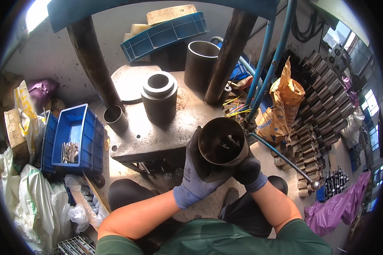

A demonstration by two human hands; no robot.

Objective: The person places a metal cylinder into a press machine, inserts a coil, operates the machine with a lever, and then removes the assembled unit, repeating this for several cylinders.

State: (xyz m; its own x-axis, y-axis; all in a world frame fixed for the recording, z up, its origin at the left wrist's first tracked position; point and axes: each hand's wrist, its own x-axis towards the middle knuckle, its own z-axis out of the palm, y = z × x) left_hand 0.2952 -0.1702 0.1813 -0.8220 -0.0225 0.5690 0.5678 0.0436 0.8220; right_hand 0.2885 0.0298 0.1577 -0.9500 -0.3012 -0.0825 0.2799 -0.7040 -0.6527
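Observation:
Between my gloved hands I hold a dark metal cylinder (208, 146), its wide mouth tilted up toward me and some shapes visible inside that I cannot make out. My left hand (198, 170) wraps its left side and underside. My right hand (249, 169) grips the lower right side. Both gloves are grey-blue with dark palms. Ahead, on the metal press table (178, 123), stands a stepped steel cylinder (159, 100) with a ring-shaped top. A smaller pipe piece (115, 120) sits at the table's left edge, and a large open tube (198, 68) stands at the back right.
Two dark press columns (91, 59) rise from the table. Left are a blue bin (78, 136) with small metal parts and white sacks (36, 199). At right, a lever with a ball end (315, 185), a torn paper sack (285, 104) and stacked metal tubes (327, 93).

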